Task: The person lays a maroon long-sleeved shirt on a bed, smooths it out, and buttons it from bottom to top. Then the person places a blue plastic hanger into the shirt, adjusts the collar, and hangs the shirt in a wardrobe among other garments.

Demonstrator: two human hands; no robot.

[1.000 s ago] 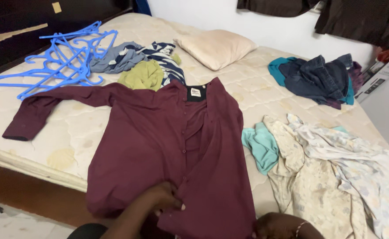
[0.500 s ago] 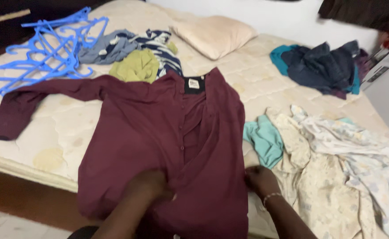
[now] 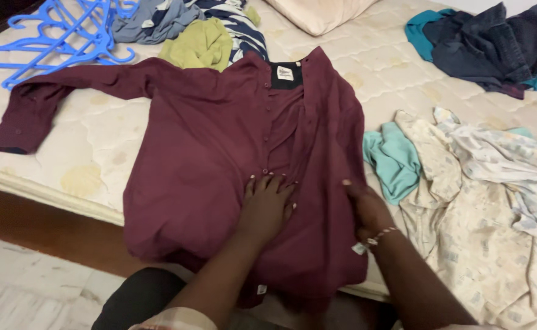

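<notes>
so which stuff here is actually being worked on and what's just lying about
In hand: maroon shirt, left hand flat on it, right hand on its edge.

Lying about: blue hangers, green garment, pillow, dark clothes pile, teal cloth, pale printed clothes.

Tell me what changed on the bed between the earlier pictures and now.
The left hand moved up from the hem and now lies flat, fingers spread, on the front of the maroon shirt. The right hand came up from the bottom edge to rest on the shirt's right side. The shirt stayed spread out, sleeve outstretched; the blue hangers and the teal cloth did not move.
</notes>
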